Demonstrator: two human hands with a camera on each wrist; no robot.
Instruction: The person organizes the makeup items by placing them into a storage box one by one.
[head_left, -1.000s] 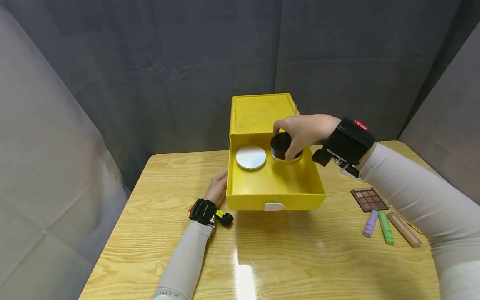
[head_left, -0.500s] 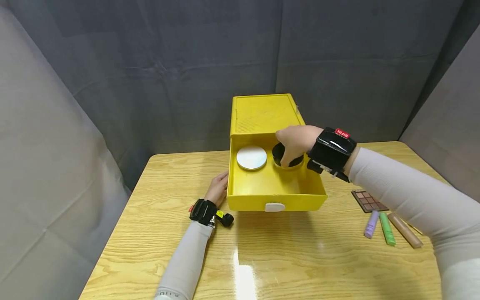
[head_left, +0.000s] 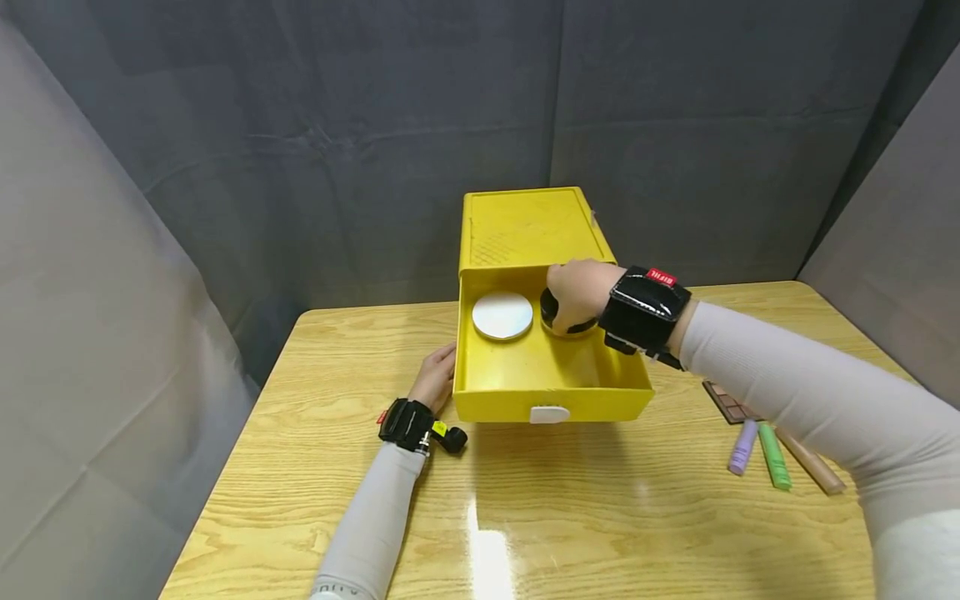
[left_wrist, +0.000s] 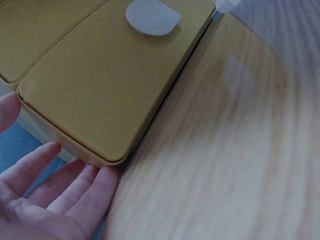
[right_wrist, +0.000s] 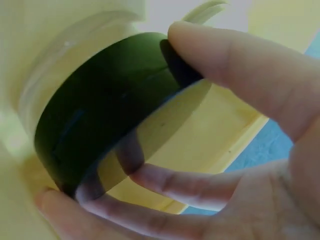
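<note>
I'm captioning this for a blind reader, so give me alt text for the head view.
A right hand grips a black jar inside an open yellow drawer, beside a white disc. The left hand rests against the drawer's side on a wooden table.

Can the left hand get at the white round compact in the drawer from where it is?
Probably yes: the left hand rests open against the drawer outside its left wall; the compact lies uncovered just past it.
</note>
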